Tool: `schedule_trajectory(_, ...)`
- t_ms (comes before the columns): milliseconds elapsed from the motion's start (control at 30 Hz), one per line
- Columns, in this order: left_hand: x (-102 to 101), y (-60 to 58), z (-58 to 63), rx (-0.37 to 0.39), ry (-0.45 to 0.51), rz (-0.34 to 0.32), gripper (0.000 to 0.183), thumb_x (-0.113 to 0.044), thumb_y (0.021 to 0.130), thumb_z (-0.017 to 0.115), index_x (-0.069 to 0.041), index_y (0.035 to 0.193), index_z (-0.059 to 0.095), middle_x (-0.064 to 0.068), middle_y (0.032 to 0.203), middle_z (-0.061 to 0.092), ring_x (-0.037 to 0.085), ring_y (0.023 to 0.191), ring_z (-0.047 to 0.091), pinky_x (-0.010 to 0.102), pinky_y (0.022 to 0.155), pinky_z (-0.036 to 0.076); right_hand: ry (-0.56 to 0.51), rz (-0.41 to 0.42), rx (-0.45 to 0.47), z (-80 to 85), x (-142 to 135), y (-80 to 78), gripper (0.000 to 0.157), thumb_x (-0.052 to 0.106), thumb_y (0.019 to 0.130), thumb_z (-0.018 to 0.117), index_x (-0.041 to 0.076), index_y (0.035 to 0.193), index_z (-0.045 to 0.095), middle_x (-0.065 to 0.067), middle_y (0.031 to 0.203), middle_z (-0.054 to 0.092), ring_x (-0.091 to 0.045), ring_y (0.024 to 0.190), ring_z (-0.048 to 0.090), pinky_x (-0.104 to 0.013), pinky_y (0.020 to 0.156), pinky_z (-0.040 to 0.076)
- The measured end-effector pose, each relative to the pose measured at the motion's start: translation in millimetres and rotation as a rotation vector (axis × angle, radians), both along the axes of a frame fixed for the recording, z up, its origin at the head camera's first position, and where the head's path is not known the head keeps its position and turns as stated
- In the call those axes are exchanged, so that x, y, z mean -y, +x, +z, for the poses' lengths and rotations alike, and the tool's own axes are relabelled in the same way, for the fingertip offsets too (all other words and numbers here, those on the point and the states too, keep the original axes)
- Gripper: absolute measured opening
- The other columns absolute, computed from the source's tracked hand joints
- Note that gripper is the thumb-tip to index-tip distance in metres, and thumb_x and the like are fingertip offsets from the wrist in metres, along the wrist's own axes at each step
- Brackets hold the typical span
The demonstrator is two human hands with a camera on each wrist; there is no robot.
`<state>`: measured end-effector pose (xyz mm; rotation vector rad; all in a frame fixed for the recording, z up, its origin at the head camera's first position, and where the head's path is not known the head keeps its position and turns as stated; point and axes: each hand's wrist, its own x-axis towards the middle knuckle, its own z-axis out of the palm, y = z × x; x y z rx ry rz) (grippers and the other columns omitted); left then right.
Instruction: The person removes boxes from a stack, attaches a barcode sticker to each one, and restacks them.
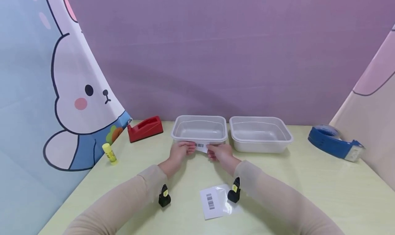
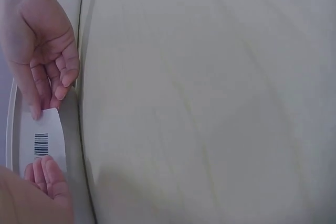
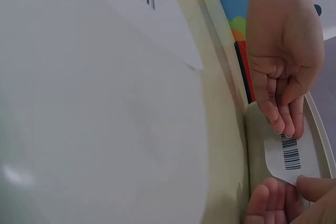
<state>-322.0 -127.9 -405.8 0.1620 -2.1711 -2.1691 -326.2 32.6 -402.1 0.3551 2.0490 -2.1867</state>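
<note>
A white barcode label (image 1: 201,146) lies against the front wall of the left white plastic container (image 1: 199,139). My left hand (image 1: 182,152) is at the label's left end, its fingertips touching the paper beside the barcode; the right wrist view shows these fingers (image 3: 283,121) fairly straight, with the thumb bent toward the palm. At the other end, my right hand (image 1: 220,153) pinches the label's edge, thumb in front and fingers behind. One lower corner of the label stands away from the wall in the right wrist view.
A second white container (image 1: 262,135) stands to the right. Nearer lies another barcode card (image 1: 211,202) with a clear plastic sheet (image 1: 227,197). A red tape dispenser (image 1: 145,128) and yellow glue stick (image 1: 109,153) are left; a blue tape dispenser (image 1: 334,142) is right.
</note>
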Motion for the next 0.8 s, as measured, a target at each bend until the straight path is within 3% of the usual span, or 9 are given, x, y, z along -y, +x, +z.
schedule_trajectory(467,10,-14.0,-8.9,0.097,-0.01,0.007,0.029,0.011,0.088,0.043,0.015,0.107,0.064,0.022,0.091,0.071,0.018,0.071,0.069,0.034,0.075,0.061,0.006,0.004,-0.02,-1.3,1,-0.5,0.026,0.002,0.086,0.067,-0.011,0.109,0.063,-0.003,0.058,0.059,-0.009,0.05,0.054,-0.022,0.051,0.054)
schedule_trajectory(800,8,-13.9,-8.1,0.14,-0.013,-0.041,0.029,0.01,0.091,0.041,0.017,0.11,0.062,0.025,0.094,0.071,0.018,0.075,0.07,0.033,0.075,0.061,0.022,-0.002,-0.011,-0.7,2,-1.1,0.023,0.002,0.087,0.068,-0.01,0.106,0.064,-0.004,0.061,0.06,-0.01,0.051,0.056,-0.024,0.053,0.056)
